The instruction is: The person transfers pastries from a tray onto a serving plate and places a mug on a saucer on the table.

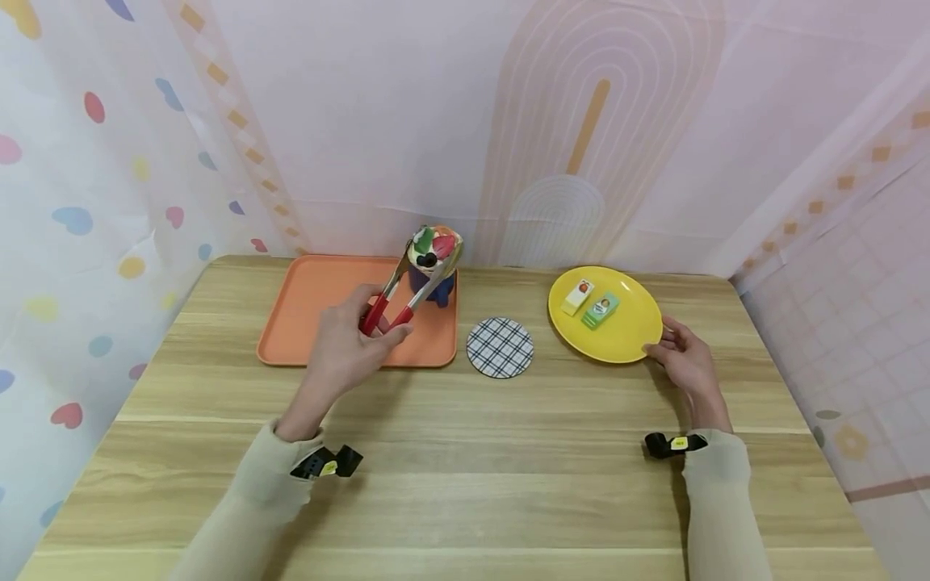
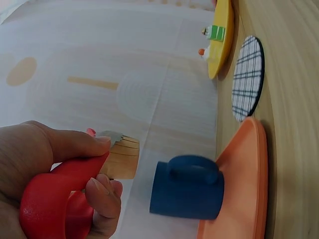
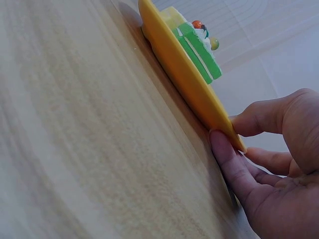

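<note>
My left hand [image 1: 349,343] grips red-handled tongs [image 1: 376,313], whose metal arms close around a toy fruit-topped cake [image 1: 434,244]. In the left wrist view, the cake's tan ridged side [image 2: 124,157] shows apart from a dark blue mug [image 2: 187,191] and higher than its mouth. The mug stands upright on an orange tray [image 1: 291,335], mostly hidden behind the cake in the head view. My right hand [image 1: 686,359] pinches the near right rim of a yellow plate [image 1: 632,339], thumb at the rim. On the plate lie a green cake slice [image 1: 600,310] and a pale yellow one [image 1: 577,297].
A round checked coaster [image 1: 500,348] lies between tray and plate. The wooden table [image 1: 508,476] meets a patterned cloth backdrop [image 1: 392,121] at its back edge, with more cloth along both sides.
</note>
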A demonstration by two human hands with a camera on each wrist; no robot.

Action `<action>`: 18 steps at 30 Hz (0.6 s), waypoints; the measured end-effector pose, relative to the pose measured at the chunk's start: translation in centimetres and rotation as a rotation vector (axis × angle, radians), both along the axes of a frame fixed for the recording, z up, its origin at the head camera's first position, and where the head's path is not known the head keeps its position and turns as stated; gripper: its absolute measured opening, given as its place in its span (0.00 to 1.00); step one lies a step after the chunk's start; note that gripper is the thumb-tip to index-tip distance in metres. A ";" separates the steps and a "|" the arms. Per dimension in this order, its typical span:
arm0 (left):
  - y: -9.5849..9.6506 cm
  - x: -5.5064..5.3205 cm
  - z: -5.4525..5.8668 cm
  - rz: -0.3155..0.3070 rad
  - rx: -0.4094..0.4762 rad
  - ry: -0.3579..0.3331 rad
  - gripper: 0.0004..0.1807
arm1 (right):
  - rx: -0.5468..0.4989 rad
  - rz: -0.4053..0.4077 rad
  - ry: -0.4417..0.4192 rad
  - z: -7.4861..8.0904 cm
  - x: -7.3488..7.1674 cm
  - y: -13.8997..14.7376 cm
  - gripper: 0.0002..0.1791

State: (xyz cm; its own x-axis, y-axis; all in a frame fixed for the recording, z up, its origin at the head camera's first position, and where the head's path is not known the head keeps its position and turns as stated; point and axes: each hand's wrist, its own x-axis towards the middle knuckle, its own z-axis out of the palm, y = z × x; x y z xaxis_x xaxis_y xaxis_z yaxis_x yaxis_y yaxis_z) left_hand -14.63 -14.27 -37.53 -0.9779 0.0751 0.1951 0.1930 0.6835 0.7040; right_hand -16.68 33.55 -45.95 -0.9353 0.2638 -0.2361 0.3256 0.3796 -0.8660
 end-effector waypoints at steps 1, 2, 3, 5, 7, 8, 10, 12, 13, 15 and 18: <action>0.2 0.0 -0.1 -0.006 0.000 0.001 0.25 | -0.002 -0.002 -0.001 0.0 0.0 0.0 0.41; 0.4 -0.1 -0.1 -0.011 0.004 -0.002 0.25 | -0.005 -0.005 -0.002 -0.1 0.0 0.0 0.41; 0.6 -0.1 -0.1 -0.016 0.008 -0.002 0.25 | -0.005 -0.008 -0.001 -0.1 0.0 -0.1 0.41; 1.0 -0.2 -0.2 -0.026 0.017 -0.005 0.25 | -0.005 -0.010 0.000 -0.2 0.0 0.0 0.41; 1.5 -0.4 -0.2 -0.034 0.024 -0.005 0.25 | 0.000 -0.007 0.005 -0.2 0.0 0.0 0.41; 1.7 -0.4 -0.2 -0.038 0.026 -0.008 0.26 | 0.003 -0.006 0.007 -0.2 0.0 0.0 0.41; 2.2 -0.5 -0.1 -0.041 0.026 -0.016 0.27 | 0.009 -0.002 0.011 -0.3 0.0 0.1 0.41; 2.6 -0.5 -0.1 -0.041 0.022 -0.024 0.28 | 0.012 0.002 0.016 -0.3 0.0 0.1 0.41; 2.8 -0.5 -0.1 -0.043 0.021 -0.030 0.28 | 0.012 0.003 0.018 -0.3 0.0 0.1 0.41; 3.2 -0.6 -0.1 -0.044 0.017 -0.038 0.29 | 0.016 0.004 0.020 -0.3 0.0 0.2 0.41; 3.8 -0.7 -0.2 -0.055 0.018 -0.034 0.29 | 0.021 0.005 0.019 -0.2 0.0 0.1 0.41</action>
State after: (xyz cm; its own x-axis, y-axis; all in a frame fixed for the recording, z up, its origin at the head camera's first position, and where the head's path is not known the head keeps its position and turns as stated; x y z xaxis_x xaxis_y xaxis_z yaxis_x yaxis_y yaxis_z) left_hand -15.35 -10.52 -37.70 -0.9786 0.1255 0.1634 0.2053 0.6599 0.7228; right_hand -16.68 33.64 -46.15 -0.9408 0.2643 -0.2122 0.3071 0.3996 -0.8637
